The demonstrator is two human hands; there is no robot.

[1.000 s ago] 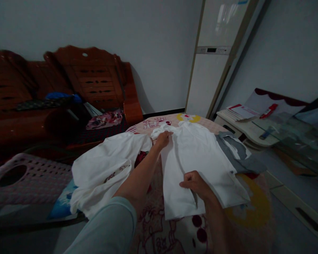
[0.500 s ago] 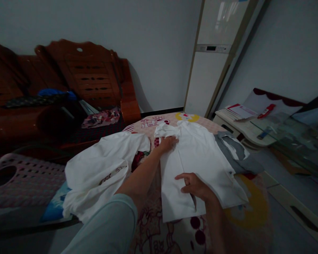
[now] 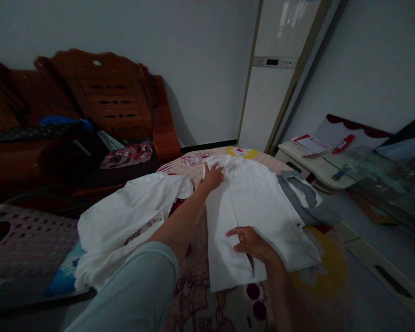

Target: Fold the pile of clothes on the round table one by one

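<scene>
A white shirt (image 3: pixel 263 203) lies spread on the round table, its left side folded inward in a long strip. My left hand (image 3: pixel 213 177) rests on the shirt's far left part with fingers spread. Over the lower part of the folded strip is my right hand (image 3: pixel 251 242), index finger stretched out and the thumb apart from it; nothing shows in its grip. A second white shirt (image 3: pixel 131 216) with dark print lies loosely heaped to the left. Beyond the right edge of the spread shirt sits a grey folded garment (image 3: pixel 302 210) with a white strip.
The table wears a pink patterned tablecloth (image 3: pixel 221 313). A wooden bench (image 3: pixel 110 101) stands behind left, a pink woven basket (image 3: pixel 31 253) at the near left. A tall white air conditioner (image 3: pixel 266 101) is at the back; a glass-topped stand (image 3: pixel 376 170) is at right.
My left hand has shifted slightly away from me, and its fingers have spread. The bunched far left part of the shirt now lies flatter. My right hand has barely moved.
</scene>
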